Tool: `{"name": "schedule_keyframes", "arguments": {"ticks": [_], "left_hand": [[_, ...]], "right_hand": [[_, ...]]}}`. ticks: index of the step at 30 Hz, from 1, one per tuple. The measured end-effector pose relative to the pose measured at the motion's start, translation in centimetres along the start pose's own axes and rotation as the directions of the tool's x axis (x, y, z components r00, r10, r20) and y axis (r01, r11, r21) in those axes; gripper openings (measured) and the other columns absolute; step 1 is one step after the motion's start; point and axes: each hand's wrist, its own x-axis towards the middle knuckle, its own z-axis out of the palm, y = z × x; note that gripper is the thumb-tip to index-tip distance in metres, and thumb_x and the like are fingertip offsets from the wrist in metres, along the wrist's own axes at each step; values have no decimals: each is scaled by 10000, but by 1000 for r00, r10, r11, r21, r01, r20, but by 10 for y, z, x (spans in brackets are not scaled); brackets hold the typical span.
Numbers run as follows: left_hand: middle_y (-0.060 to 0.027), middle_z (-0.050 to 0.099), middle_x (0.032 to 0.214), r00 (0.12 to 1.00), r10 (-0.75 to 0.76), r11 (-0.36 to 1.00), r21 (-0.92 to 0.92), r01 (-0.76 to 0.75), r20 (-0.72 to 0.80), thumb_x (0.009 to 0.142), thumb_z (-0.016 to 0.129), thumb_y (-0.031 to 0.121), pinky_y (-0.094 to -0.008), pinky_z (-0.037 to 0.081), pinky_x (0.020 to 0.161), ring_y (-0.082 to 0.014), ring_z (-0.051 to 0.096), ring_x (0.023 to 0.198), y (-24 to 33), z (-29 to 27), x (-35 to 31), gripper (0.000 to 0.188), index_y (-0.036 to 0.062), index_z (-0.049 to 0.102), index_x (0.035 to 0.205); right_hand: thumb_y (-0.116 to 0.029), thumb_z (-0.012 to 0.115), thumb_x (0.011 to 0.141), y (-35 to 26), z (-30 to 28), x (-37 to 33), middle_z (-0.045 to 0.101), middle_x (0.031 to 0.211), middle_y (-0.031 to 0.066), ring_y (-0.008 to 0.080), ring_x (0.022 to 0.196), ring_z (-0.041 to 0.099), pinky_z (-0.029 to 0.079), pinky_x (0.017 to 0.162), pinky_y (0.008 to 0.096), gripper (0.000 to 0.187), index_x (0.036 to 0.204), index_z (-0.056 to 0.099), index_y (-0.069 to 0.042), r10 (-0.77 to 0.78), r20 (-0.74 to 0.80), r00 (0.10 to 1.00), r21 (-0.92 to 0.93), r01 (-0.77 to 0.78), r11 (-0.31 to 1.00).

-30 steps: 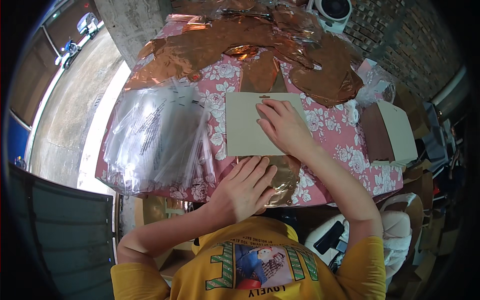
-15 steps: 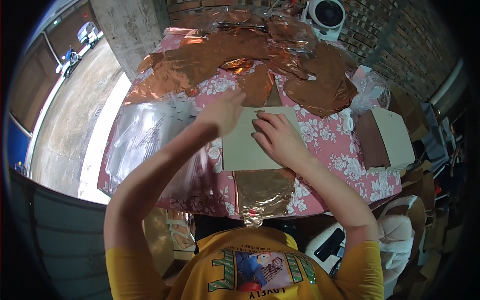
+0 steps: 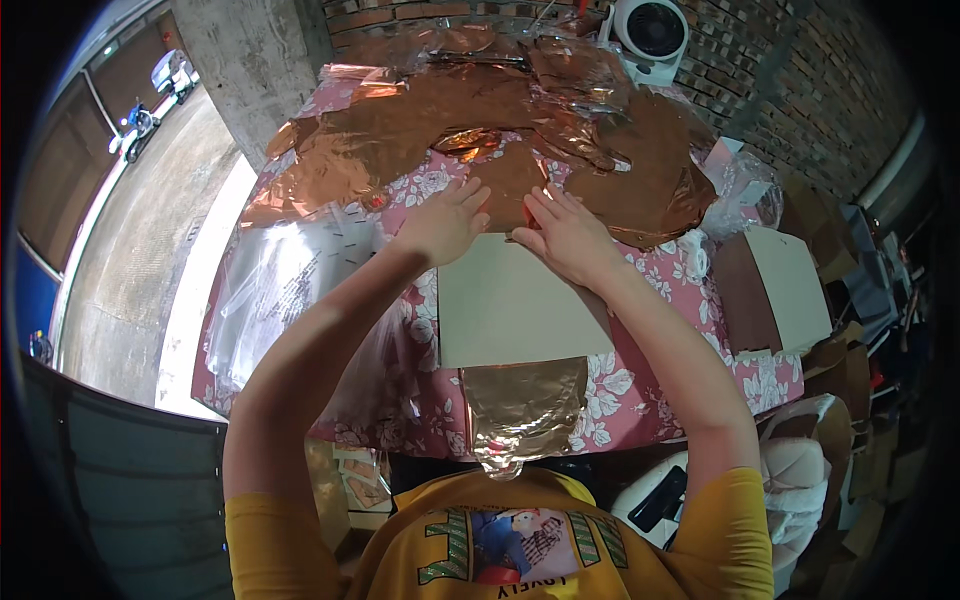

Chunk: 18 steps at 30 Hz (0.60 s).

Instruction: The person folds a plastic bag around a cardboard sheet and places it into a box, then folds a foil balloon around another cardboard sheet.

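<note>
A pale grey-beige card sheet (image 3: 520,310) lies flat on the table in front of me. A gold foil piece (image 3: 525,405) sticks out from under its near edge, with a small tab at the end. At the far edge, copper-coloured foil (image 3: 510,180) spreads between my hands and meets the card. My left hand (image 3: 445,225) is palm down with fingers stretched over the foil's left side and the card's far left corner. My right hand (image 3: 572,238) rests at the card's far right corner, its fingers extended onto the foil and its thumb apart.
Larger copper foil sheets (image 3: 345,150) cover the table's back. Clear plastic bags (image 3: 285,290) are piled at left. An open cardboard box (image 3: 775,290) stands at right, near a white string bundle (image 3: 692,252) and crumpled clear plastic (image 3: 745,190). A white fan (image 3: 650,38) sits behind.
My right hand has slid from the middle of the card to its far edge. My left hand has settled flat on the foil. The slot at the card's far edge no longer shows.
</note>
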Motion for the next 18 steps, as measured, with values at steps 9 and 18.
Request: {"name": "schedule_keyframes", "arguments": {"ticks": [9,18], "left_hand": [[-144,257,1634,997,-20,997,71,15,70,1069,308,369,-431,247,1218,-331,233,1510,0,-2,0,565,79,310,1553],[-125,271,1633,999,-20,999,28,19,35,1072,316,392,-434,240,1217,-325,246,1507,-1,3,-2,559,99,341,1547]], "right_hand": [[-552,431,1015,13,15,-1,386,1555,204,376,1449,346,276,1202,439,735,1463,416,31,-6,-14,1000,70,7,997],[-522,451,1017,10,12,-6,359,1571,201,378,1462,320,266,1205,449,716,1470,407,30,-7,-19,1000,94,8,996]]}}
